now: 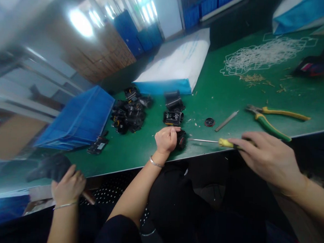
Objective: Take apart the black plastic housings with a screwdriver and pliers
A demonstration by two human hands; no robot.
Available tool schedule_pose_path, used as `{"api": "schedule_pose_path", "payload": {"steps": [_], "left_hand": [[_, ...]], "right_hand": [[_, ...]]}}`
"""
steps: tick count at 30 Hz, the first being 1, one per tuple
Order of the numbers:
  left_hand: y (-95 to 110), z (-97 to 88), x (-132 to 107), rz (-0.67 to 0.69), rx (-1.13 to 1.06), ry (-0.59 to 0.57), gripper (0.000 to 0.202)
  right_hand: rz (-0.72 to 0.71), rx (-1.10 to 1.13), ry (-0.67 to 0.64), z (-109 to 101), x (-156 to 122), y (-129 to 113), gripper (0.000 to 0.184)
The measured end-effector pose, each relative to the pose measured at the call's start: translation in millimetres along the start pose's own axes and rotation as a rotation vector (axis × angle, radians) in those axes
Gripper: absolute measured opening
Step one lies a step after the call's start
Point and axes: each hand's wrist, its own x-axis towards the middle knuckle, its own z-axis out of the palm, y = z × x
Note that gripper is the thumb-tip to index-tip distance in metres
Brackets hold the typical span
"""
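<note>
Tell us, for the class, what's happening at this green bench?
The person's left hand holds a black part at the bench edge; the right hand points a yellow-handled screwdriver towards it, contact unclear. Pliers lie nearby. To the left, a co-worker's hand grips something dark and blurred.
</note>
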Motion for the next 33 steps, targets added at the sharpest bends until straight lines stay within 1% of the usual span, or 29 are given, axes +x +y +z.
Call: {"api": "schedule_pose_path", "payload": {"steps": [1, 3, 5, 8, 10, 12, 15, 17, 19, 20, 22, 24, 26, 27, 28, 30, 31, 32, 33], "left_hand": [[0, -0.4, 0, 0.002, 0.005, -0.002, 0.038], [1, -1.4, 0, 0.004, 0.033, -0.003, 0.037], [4, -3.1, 0, 0.013, 0.099, -0.019, 0.036], [8, -8.0, 1, 0.084, 0.215, -0.101, 0.032], [12, -13.3, 2, 0.156, 0.246, -0.168, 0.031], [14, -20.1, 3, 0.208, 0.235, -0.237, 0.035], [17, -31.9, 2, 0.241, 0.193, -0.363, 0.052], [17, -39.1, 1, 0.237, 0.164, -0.441, 0.072], [16, -44.0, -2, 0.218, 0.138, -0.494, 0.088], [16, -45.4, -3, 0.207, 0.127, -0.513, 0.092], [14, -45.8, -5, 0.187, 0.107, -0.524, 0.094], [13, -44.2, -6, 0.170, 0.082, -0.499, 0.092], [13, -42.1, -5, 0.162, 0.044, -0.439, 0.089], [14, -41.3, -4, 0.161, 0.026, -0.398, 0.087], [16, -40.8, -3, 0.160, 0.011, -0.353, 0.086], [19, -40.8, -1, 0.153, -0.003, -0.271, 0.082], [21, -41.0, -1, 0.146, -0.004, -0.239, 0.080], [22, -41.2, 0, 0.137, -0.003, -0.214, 0.078], [23, -41.2, 0, 0.126, -0.002, -0.195, 0.077]], "right_hand": [[0.097, 0.022, 0.023, 0, 1, 6, 0.030], [0.261, 0.050, 0.059, 4, 6, 16, 0.036], [0.332, 0.008, 0.042, 12, 18, 19, 0.043], [0.344, -0.125, 0.000, 28, 43, 16, 0.042], [0.327, -0.166, 0.023, 39, 61, 13, 0.040], [0.296, -0.181, 0.055, 47, 76, 14, 0.038], [0.214, -0.185, 0.056, 53, 93, 22, 0.039], [0.173, -0.185, 0.052, 55, 99, 27, 0.041], [0.158, -0.185, 0.061, 57, 102, 29, 0.041], [0.156, -0.184, 0.070, 58, 103, 28, 0.041], [0.163, -0.177, 0.100, 58, 103, 23, 0.039], [0.187, -0.140, 0.156, 54, 103, 15, 0.039], [0.224, -0.002, 0.200, 49, 104, 1, 0.040], [0.242, 0.141, 0.167, 47, 105, -9, 0.040], [0.253, 0.318, 0.090, 46, 105, -19, 0.039], [0.257, 0.655, -0.132, 48, 107, -40, 0.040], [0.253, 0.769, -0.235, 51, 108, -50, 0.044], [0.253, 0.835, -0.306, 56, 108, -59, 0.048], [0.256, 0.863, -0.338, 61, 109, -65, 0.052]]}}
